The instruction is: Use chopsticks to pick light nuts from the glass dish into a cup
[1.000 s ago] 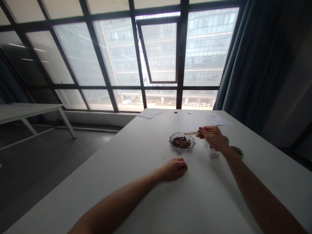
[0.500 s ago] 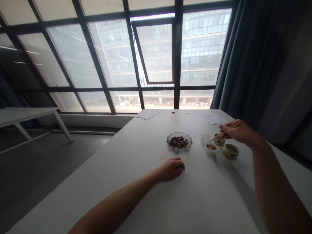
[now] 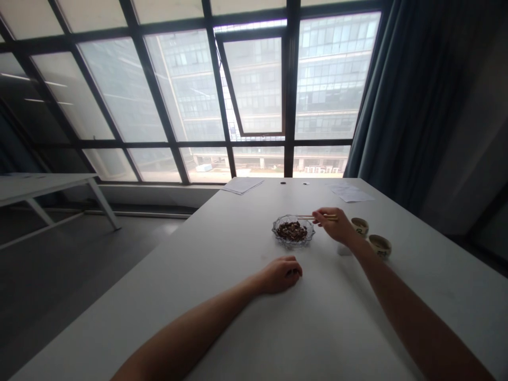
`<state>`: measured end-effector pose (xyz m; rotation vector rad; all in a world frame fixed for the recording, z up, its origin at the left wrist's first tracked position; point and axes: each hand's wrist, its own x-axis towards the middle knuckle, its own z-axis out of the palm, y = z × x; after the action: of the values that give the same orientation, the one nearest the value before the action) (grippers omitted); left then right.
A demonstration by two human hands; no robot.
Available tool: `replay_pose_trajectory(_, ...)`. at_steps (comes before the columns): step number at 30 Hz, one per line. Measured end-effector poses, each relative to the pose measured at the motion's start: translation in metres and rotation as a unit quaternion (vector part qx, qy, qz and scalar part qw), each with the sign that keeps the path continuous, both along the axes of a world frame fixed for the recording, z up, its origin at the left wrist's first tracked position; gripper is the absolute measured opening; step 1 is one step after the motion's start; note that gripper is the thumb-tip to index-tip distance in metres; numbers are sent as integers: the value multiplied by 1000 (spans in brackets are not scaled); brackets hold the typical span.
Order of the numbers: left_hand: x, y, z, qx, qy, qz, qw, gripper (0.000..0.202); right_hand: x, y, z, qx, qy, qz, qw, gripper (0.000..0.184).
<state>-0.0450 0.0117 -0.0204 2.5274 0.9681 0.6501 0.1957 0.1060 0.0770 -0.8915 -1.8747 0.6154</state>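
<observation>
Fingers [image 3: 324, 223] of right hand [image 3: 336, 229] are clamping thin wooden chopsticks [image 3: 311, 217] over scalloped clear glass dish [image 3: 293, 241] of dark bits; left hand [image 3: 282, 274] is resting curled, empty, on white counter [image 3: 234, 238].

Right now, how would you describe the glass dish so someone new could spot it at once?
Start at the white table by the big window. Near its middle, just left of the right hand holding chopsticks, sits the glass dish. Unlike the two small cups further right, it is clear, scalloped and holds dark bits.
</observation>
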Motion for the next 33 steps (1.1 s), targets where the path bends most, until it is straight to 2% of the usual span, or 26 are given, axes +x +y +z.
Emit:
replay_pose_trajectory(4, -2, 1, -1, 5, -6, -3, 1000, 18, -20, 10, -35, -10, -4, 25, 1000, 42)
replay_pose_trajectory(7, -5, 2, -2, 2, -2, -1, 1000, 18, -26, 15, -51, -49, 21, 27, 998, 42)
replay_pose_trajectory(12, -8, 2, -3, 2, -2, -3, 1000, 18, -34, 17, -63, -69, 41, 19, 997, 45)
replay_pose_trajectory(16, -9, 0, -2, 4, -2, -3, 1000, 18, -38, 17, -65, -73, 65, -5, 995, 49)
replay_pose_trajectory(19, -9, -1, -1, 3, -2, -2, 1000, 18, -36, 16, -57, -66, 78, -14, 995, 52)
replay_pose_trajectory(21, -10, -1, -1, 4, -3, -3, 1000, 18, -33, 14, -46, -66, 96, -19, 993, 53)
replay_pose_trajectory(29, -10, 0, -2, 8, 2, -3, 1000, 17, 8, -8, 24, -88, 179, -52, 978, 49)
replay_pose_trajectory(33, -9, 1, -4, 7, 1, -3, 1000, 18, 25, -22, 44, -97, 202, -62, 973, 38)
